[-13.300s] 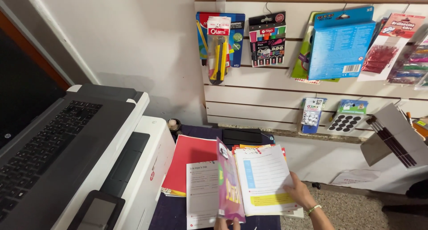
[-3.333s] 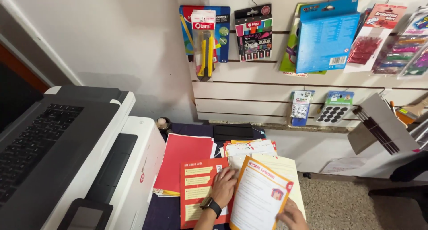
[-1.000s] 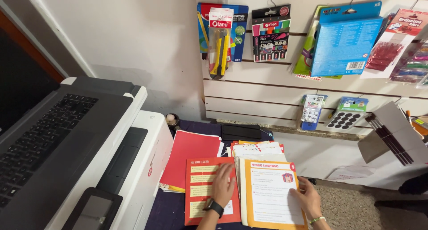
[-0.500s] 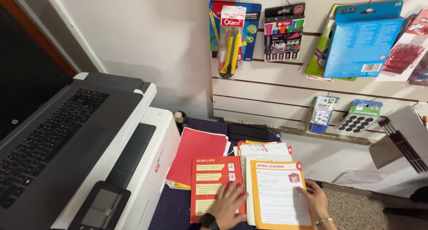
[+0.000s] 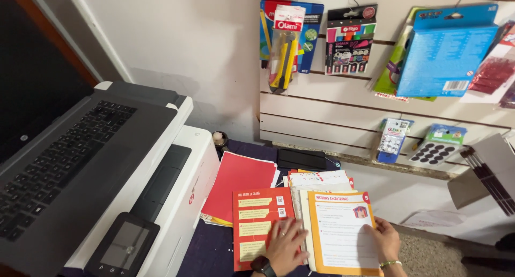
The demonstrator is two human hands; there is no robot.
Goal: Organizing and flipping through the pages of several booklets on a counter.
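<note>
The left hand (image 5: 286,245) lay flat, fingers spread, on the red page (image 5: 257,223). The right hand (image 5: 384,239) pinched the orange-bordered sheet (image 5: 340,231) at its right edge. Both lay on the table (image 5: 209,250), beside the printer (image 5: 161,202). The sorting looked midway; squaring the sheet needs a light grip.

The booklet that was held up open a while back now lies flat on the tabletop, split into a red sheet (image 5: 256,223) and an orange-bordered page (image 5: 343,231) side by side. The left hand (image 5: 286,246) has come down onto the red sheet; the right hand (image 5: 385,240) rests on the page's right edge.
</note>
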